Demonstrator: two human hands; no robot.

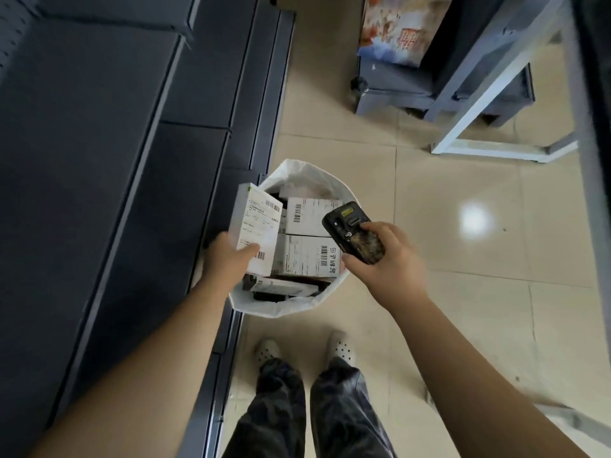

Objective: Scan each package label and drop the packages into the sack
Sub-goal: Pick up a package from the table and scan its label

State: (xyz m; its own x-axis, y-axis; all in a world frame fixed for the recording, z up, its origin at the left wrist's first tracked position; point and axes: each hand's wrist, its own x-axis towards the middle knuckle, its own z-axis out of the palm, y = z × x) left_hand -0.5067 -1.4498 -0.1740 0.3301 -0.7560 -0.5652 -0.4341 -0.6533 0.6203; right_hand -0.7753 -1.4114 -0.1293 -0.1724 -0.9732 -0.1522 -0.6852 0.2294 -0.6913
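Package in left hand

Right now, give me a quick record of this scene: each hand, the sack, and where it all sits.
left hand: holds white box, label up, over the sack
right hand: grips scanner, aimed toward the box
sack: white, open, on the floor, labelled boxes inside
shelf: dark, left of the sack

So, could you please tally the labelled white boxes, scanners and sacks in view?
White boxes: 3 (one held by the left hand at, two in the sack at and)
Scanners: 1, held by the right hand
Sacks: 1
Total: 5
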